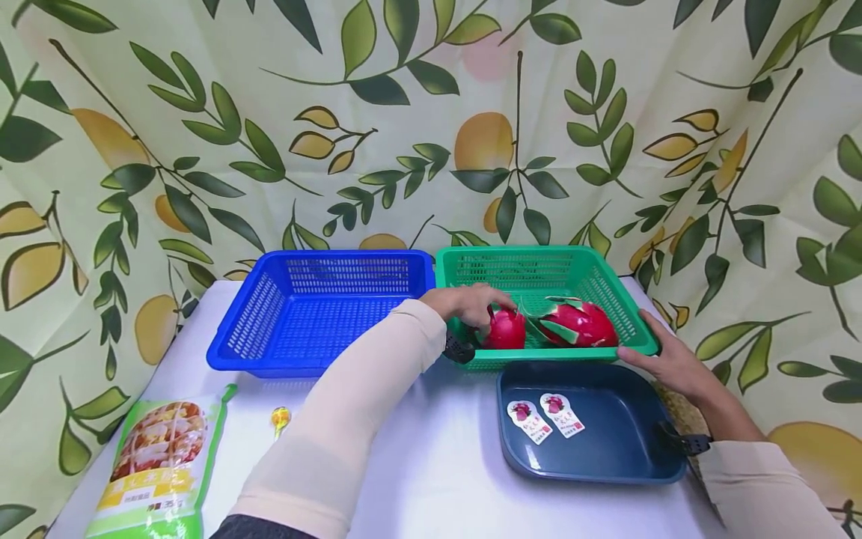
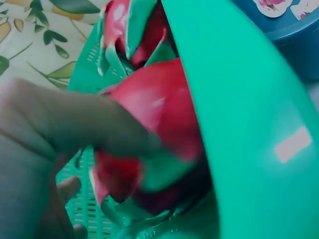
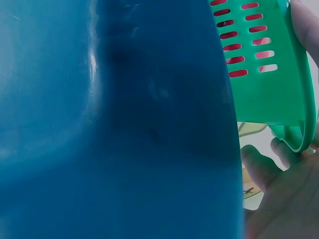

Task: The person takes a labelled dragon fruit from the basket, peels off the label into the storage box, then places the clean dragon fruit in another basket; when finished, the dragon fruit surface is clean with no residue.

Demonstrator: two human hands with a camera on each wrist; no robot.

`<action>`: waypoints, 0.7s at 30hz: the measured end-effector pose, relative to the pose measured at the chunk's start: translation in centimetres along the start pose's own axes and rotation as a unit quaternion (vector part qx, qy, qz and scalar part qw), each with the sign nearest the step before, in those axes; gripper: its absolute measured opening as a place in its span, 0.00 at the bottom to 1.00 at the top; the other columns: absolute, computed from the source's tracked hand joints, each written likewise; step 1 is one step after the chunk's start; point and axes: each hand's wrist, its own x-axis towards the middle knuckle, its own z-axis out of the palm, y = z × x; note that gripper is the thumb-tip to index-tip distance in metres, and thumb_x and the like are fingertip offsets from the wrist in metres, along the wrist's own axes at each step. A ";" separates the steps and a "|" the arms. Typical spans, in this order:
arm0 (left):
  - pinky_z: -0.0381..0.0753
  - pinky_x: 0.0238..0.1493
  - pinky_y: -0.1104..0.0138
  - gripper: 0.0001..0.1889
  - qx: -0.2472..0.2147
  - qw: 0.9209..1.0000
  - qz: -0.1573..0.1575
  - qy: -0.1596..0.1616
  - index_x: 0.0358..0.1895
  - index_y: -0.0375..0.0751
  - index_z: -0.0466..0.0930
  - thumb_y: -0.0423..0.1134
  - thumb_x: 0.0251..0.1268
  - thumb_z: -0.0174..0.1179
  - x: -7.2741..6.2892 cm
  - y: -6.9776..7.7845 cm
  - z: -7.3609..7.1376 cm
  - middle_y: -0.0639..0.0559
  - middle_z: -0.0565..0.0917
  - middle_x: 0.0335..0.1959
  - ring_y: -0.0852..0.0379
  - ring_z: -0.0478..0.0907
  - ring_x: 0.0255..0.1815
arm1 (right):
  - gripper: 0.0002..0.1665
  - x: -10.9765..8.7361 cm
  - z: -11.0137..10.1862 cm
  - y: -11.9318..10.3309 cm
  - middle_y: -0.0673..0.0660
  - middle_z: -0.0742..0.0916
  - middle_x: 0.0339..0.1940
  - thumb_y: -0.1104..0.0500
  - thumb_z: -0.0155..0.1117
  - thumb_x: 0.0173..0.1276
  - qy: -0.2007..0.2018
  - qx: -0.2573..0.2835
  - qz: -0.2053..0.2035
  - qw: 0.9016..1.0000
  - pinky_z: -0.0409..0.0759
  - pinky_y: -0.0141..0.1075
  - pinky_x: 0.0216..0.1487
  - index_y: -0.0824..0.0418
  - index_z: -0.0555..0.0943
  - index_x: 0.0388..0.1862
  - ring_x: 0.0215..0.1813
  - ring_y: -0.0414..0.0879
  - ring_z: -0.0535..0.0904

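Observation:
Two red dragon fruits with green scales lie in the green basket (image 1: 539,258). My left hand (image 1: 471,303) is over the left dragon fruit (image 1: 506,330), holding it from above; in the left wrist view a digit lies across its red skin, slightly blurred, and other fingertips (image 2: 69,188) show beside it. The right dragon fruit (image 1: 584,323) lies close by, untouched. At the basket's front right corner my right hand (image 1: 680,363) grips the rim, thumb along the near edge; part of that hand (image 3: 289,189) shows in the right wrist view.
A blue basket (image 1: 252,258) stands left of the green one. In front is a dark blue tub (image 1: 606,442) with two fruit-printed stickers (image 1: 563,416) inside. A green food bag (image 1: 158,457) and a yellow-wrapped lollipop (image 1: 280,418) lie at left. Leaf-patterned cloth (image 1: 417,150) hangs behind.

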 end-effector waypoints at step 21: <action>0.51 0.67 0.41 0.44 -0.022 0.981 0.011 0.195 0.75 0.53 0.60 0.46 0.53 0.70 -12.5 -5.6 -4.0 0.52 0.52 0.77 0.46 0.43 0.76 | 0.59 -0.3 -2.0 -0.2 0.83 0.56 0.67 0.44 0.60 0.68 -0.001 -0.068 0.014 0.998 0.65 0.71 0.52 0.68 0.33 0.76 0.58 0.78 0.62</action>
